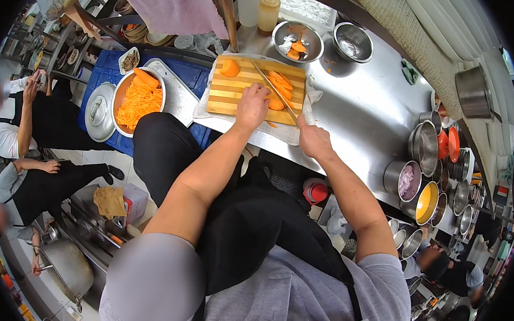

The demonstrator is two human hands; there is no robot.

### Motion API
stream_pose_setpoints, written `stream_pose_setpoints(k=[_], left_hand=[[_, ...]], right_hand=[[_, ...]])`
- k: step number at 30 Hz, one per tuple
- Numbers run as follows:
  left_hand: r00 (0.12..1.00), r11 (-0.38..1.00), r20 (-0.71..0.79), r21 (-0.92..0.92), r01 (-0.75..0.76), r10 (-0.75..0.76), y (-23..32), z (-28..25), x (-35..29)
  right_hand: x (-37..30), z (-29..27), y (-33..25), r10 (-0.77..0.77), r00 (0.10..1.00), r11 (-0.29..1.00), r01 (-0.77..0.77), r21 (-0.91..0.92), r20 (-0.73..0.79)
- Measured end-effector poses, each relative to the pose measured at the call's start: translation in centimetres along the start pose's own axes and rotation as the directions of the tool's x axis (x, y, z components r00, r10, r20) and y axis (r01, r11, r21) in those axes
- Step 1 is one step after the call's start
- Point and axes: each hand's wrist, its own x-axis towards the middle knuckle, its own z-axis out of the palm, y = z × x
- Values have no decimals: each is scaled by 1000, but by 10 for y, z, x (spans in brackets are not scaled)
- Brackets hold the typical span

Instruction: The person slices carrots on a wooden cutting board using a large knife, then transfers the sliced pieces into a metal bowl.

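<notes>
A knife is in my right hand, its long blade slanting across the striped wooden cutting board. My left hand rests on the board with bent fingers, its fingertips against the carrot pieces beside the blade; the hand partly hides what it grips. Cut carrot strips lie fanned out along the blade's right side. Toward the board's far left corner sits a thick carrot chunk. Under the board, a white cloth spreads over the steel counter.
Left of the board, a bowl of shredded carrot stands by a metal lid and tray. Beyond the board are a steel bowl with carrot scraps and another bowl. Pots line the right; other people work both sides.
</notes>
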Motion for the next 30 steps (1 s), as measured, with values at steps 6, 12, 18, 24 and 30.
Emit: stream_pose_setpoints(k=[6,12,18,24,30], left_hand=[[884,892,123,-28,-451,450,-21,2,4],[880,887,109,-60,-459,462,-22,2,8],[901,910,131,-104,-402,413,-29,1,10],[896,908,150,-105,-406,418,-29,0,7],[891,905,169,-133,-404,422,-26,3,8]], right_hand=[[2,-9,-6,-23,999,999,24,-28,32],[11,-55,-21,-77,995,992,83,-95,57],[11,-61,-27,-84,994,989,92,-115,74],[1,-52,-28,-70,992,991,81,-103,105],[17,-10,-11,-71,996,994,75,-85,52]])
